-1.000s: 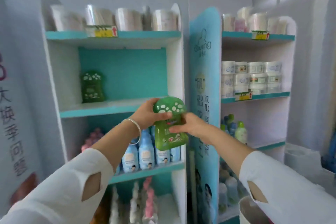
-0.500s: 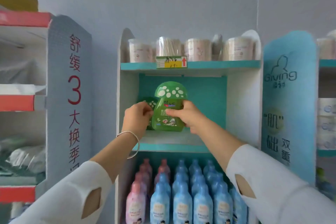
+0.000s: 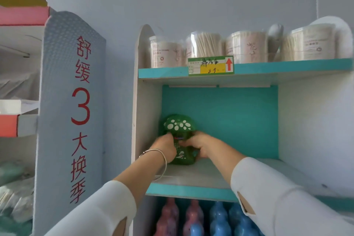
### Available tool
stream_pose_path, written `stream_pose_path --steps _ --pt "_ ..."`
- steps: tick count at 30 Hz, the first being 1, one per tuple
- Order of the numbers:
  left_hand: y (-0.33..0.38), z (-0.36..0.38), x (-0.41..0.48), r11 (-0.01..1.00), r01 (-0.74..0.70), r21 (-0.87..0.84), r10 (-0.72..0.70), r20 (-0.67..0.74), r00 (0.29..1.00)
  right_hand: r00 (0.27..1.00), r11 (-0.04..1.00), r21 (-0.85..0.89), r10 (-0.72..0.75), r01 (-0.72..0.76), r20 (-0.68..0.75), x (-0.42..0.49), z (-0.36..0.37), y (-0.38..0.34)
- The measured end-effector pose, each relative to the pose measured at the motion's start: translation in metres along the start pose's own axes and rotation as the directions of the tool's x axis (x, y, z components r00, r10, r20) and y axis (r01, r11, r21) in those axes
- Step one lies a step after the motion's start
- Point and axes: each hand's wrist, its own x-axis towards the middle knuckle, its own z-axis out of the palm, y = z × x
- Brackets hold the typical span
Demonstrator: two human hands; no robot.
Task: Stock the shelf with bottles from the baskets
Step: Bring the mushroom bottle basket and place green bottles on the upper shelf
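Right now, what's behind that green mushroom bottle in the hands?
Behind the mushroom bottle shows only the shelf's teal back panel. The left hand, right hand and the bottle itself cover the corner directly behind, so anything there is hidden.

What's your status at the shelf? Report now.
Left hand and right hand both on the green mushroom bottle. Bottle seated at middle shelf, back left. Nothing in the way.

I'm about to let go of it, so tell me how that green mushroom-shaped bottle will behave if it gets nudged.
The green mushroom-shaped bottle looks top-heavy: its spotted cap is wider than its body, so it may tip. It seems to be rigid, glossy plastic, probably a little slippery. Its base appears to rest flat on the shelf, so it is unlikely to roll.
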Motion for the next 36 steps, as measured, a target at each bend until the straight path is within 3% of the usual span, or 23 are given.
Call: stream_pose_path --steps 3,6,11,16,22,27,32,36 --pt "-0.006 0.013 0.003 0.999 0.035 0.034 -0.036 0.051 0.998 1.0 0.999 -0.034 0.009 -0.008 0.018 0.009 0.0 0.008" --pt "-0.01 0.016 0.002 0.998 0.059 0.033 -0.062 0.085 0.994 0.999 0.968 -0.245 0.047 -0.051 -0.023 0.012 -0.005 0.016" --pt "-0.01 0.017 0.002 0.997 0.073 0.031 -0.075 0.068 0.995 0.999 0.944 -0.33 -0.029 0.014 -0.04 0.015 0.001 0.02" --pt "-0.015 0.016 0.002 0.995 0.074 -0.064 -0.077 -0.042 0.996 0.997 0.924 -0.376 -0.081 0.074 -0.001 0.018 0.011 0.018" --pt "-0.014 0.014 -0.005 0.999 -0.032 0.015 0.033 -0.13 0.991 0.996 0.892 -0.446 -0.088 0.074 -0.01 0.004 0.006 0.015" --pt "0.004 -0.001 -0.039 0.986 -0.126 0.111 0.155 -0.307 0.939 0.967 0.862 -0.465 -0.251 0.201 -0.046 -0.037 -0.009 0.002" --pt "0.035 -0.001 -0.088 0.982 -0.178 0.057 0.187 -0.277 0.943 0.915 0.805 -0.5 -0.4 0.319 -0.061 -0.101 -0.029 0.006" --pt "0.072 0.015 -0.131 0.97 -0.243 0.009 0.239 -0.223 0.945 0.888 0.757 -0.58 -0.444 0.3 -0.12 -0.16 -0.057 0.025"
